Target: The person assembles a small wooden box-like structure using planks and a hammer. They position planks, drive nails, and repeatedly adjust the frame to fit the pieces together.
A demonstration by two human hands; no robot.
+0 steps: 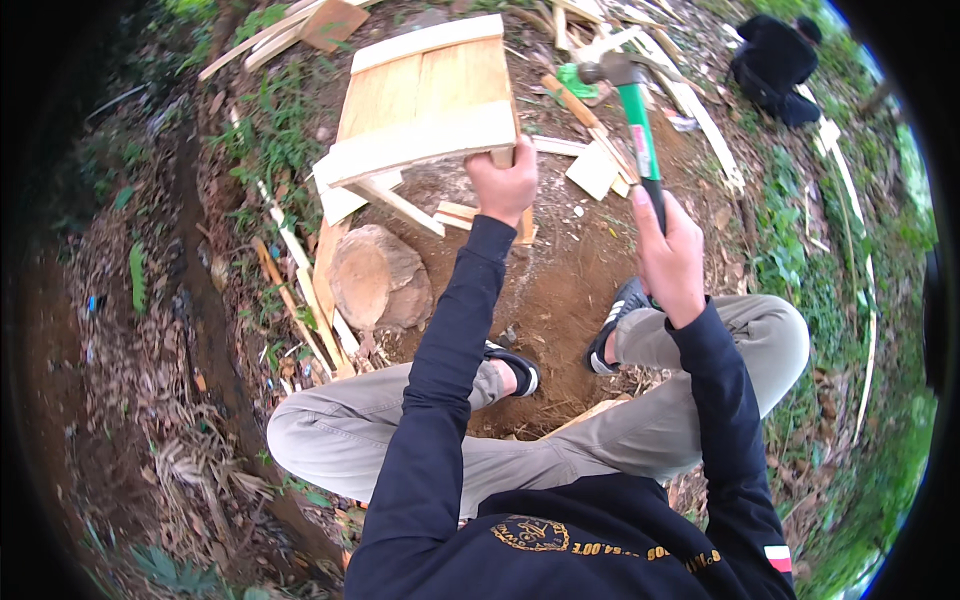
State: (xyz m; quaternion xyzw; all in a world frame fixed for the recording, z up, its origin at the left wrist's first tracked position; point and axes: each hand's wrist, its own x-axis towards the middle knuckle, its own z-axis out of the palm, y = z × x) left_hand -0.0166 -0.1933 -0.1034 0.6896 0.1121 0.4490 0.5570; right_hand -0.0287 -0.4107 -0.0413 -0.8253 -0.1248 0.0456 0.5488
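Note:
My left hand (503,184) is closed around a leg of a small wooden stool (425,90), just below its near right corner. The stool has a pale plank top with lighter strips along its near and far edges, and it tilts toward me. Raised to the right of it is a claw hammer (637,120) with a green and black handle. My right hand (668,250) wraps around the lower handle, thumb along it, and the metal head points up, apart from the stool.
A cut log (375,278) lies left of my feet. Offcuts (594,170) and long wood strips (705,125) are scattered on the dirt. A green plastic bag (577,82) rests behind the hammer. Another person (775,68) in dark clothes crouches at the far right.

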